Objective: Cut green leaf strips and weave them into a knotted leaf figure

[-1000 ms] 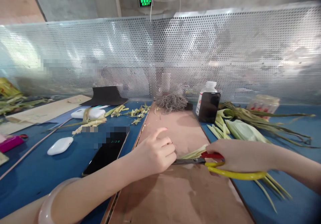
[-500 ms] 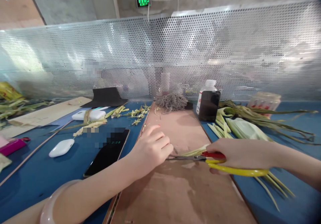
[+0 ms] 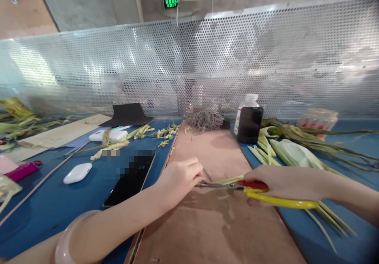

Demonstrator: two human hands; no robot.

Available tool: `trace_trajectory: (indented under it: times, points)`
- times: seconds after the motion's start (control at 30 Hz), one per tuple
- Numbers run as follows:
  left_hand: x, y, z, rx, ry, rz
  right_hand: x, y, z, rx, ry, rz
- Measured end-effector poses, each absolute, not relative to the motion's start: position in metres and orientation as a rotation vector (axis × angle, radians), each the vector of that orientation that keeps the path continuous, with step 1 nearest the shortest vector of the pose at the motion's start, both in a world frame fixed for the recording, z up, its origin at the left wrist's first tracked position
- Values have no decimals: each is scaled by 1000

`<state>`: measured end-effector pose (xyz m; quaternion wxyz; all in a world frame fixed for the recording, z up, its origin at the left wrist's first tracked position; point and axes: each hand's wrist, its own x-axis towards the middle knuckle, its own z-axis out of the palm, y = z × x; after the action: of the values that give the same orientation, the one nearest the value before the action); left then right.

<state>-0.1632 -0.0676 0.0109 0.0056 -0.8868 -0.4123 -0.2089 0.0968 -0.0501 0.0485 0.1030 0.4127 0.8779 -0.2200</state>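
Note:
My right hand point(image 3: 284, 181) is closed around scissors point(image 3: 266, 199) with red and yellow handles. Pale green leaf strips point(image 3: 333, 218) pass through the same hand, their ends trailing out below it and a thin length running left above the blades. My left hand point(image 3: 182, 179) is closed in a pinch right at the scissor tips, over a wooden board point(image 3: 219, 228). A thin grey strand point(image 3: 207, 174) shows beside its fingertips; what the fingers hold is hidden. On the left wrist is a pale bangle.
A tangled grey string pile point(image 3: 205, 120) lies at the board's far end. Right of it stand a bottle point(image 3: 251, 97) and a dark phone point(image 3: 250, 125), near corn husks point(image 3: 293, 153) and a jar point(image 3: 318, 120). Leftward lie another phone point(image 3: 128, 183), a white case point(image 3: 77, 173) and husk scraps point(image 3: 166, 133).
The raised finger of my left hand has come down, and its fingers are now bunched by the blade tips. My right hand keeps the scissors and strips nearly where they were.

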Motion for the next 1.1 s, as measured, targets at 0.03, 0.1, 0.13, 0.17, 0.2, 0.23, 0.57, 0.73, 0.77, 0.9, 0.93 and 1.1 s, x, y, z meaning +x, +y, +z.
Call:
trace_trajectory:
  times: [0.03, 0.1, 0.13, 0.17, 0.2, 0.23, 0.57, 0.73, 0.77, 0.9, 0.93, 1.1]
  points:
    - [-162, -68, 12, -2792, -1342, -676, 98, -48, 47, 1198, 2590, -654]
    - [-161, -69, 14, -2801, -1429, -688, 101, -44, 45, 1160, 2594, -648]
    - [-160, -70, 15, -2798, -1463, -680, 102, -42, 44, 1145, 2599, -641]
    - [-159, -70, 16, -2793, -1497, -674, 104, -40, 43, 1135, 2601, -640]
    - [-159, -71, 17, -2789, -1533, -671, 105, -39, 42, 1130, 2597, -645]
    - [-158, -72, 18, -2790, -1571, -669, 106, -38, 42, 1131, 2592, -649]
    - [-157, -69, 18, -2825, -1630, -680, 110, -37, 43, 1194, 2527, -636]
    - [-157, -70, 19, -2872, -1549, -742, 111, -36, 42, 1129, 2580, -647]
    - [-157, -71, 18, -2881, -1545, -746, 110, -37, 43, 1119, 2593, -642]
    - [-158, -70, 15, -2883, -1554, -753, 105, -42, 49, 1146, 2568, -605]
    - [-158, -70, 14, -2882, -1547, -755, 104, -44, 50, 1155, 2564, -601]
    - [-159, -69, 12, -2881, -1445, -726, 104, -43, 47, 1158, 2592, -594]
